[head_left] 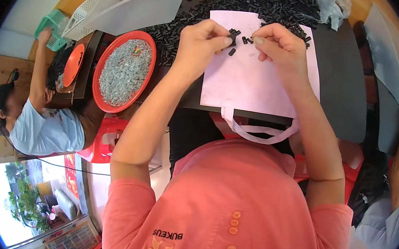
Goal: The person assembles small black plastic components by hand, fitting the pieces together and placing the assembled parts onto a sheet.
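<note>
My left hand [198, 43] is closed in a pinch over a pink non-woven bag [232, 84] lying flat on the table. Small black tubular pieces [234, 33] show at its fingertips, and one looks gripped between thumb and forefinger. Close by, my right hand [284, 51] is pinched too; what sits between its fingertips is too small to make out. Between the two hands are a couple of short black pieces [247, 40]. A single loose black piece [232, 52] rests on the bag just below the left fingertips.
A large heap of black pieces [264, 1] covers the table's far side. To the left stands a red round tray [97, 74] full of small clear-silvery parts [125, 72]. Translucent bins [134, 8] flank the far left. Other people [48, 124] work at both sides.
</note>
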Motion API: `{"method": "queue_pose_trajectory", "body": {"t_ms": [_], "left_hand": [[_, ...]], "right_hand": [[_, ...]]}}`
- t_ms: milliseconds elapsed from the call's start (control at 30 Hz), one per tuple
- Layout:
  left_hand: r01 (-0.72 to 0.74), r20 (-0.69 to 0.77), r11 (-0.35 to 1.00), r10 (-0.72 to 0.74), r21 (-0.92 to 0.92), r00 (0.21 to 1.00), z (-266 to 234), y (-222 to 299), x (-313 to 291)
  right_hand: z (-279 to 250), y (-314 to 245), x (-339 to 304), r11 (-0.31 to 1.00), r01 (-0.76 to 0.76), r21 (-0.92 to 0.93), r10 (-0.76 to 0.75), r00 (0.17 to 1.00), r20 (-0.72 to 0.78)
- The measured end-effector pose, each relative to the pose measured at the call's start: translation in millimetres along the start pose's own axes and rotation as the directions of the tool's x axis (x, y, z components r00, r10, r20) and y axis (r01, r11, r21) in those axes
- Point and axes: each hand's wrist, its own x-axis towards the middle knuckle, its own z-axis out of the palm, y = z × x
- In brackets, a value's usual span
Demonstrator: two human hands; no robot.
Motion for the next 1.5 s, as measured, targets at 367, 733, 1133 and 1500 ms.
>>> {"method": "queue_pose_trajectory", "body": {"t_ms": [367,733,1133,1500], "left_hand": [[0.212,0.094,0.796,-0.194,-0.567,0.977,21.6,-3.1,-32.2],[0.173,0.019,0.575,-0.264,-0.799,0.964,34.1,-7.7,-37.8],[0.015,-0.150,0.790,-0.134,-0.613,0.980,40.5,-4.7,-43.3],[-0.011,-0.141,0.842,-0.077,-0.539,0.987,33.3,-10.9,-46.5]], "right_hand": [[19.3,7.3,-4.2,0.849,0.378,-0.369,-0.350,0.926,0.142],[17.0,3.7,-4.1,0.910,0.285,-0.303,-0.269,0.959,0.093],[17.2,2.7,-3.7,0.889,0.359,-0.285,-0.348,0.933,0.090],[14.5,9.0,-2.9,0.746,0.470,-0.471,-0.414,0.882,0.223]]}}
